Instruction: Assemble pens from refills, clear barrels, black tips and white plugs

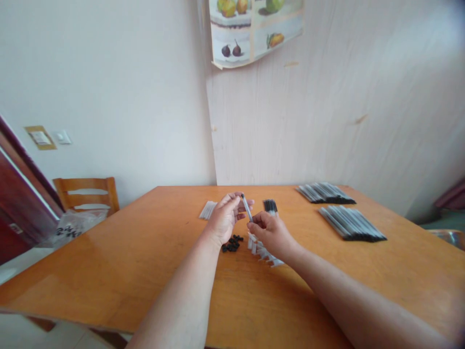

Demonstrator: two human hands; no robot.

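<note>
My left hand (pixel 225 216) and my right hand (pixel 269 231) meet over the middle of an orange wooden table (pixel 119 261). Both pinch a thin clear pen tube (pixel 247 208) that tilts up and to the left between them. Under my left hand lies a small heap of black caps (pixel 232 243). Under my right hand sits a fan of clear pen barrels (pixel 262 252). A short bundle of black-tipped refills (pixel 270 206) lies just beyond my right hand. A small bundle of clear tubes (pixel 208 210) lies beyond my left hand.
Two big stacks of finished pens (pixel 351 223) (pixel 324 192) lie at the table's far right. A wooden chair (pixel 87 192) with a plastic bag (pixel 74 225) stands at the left. The wall with a fruit poster (pixel 254 29) is right behind the table.
</note>
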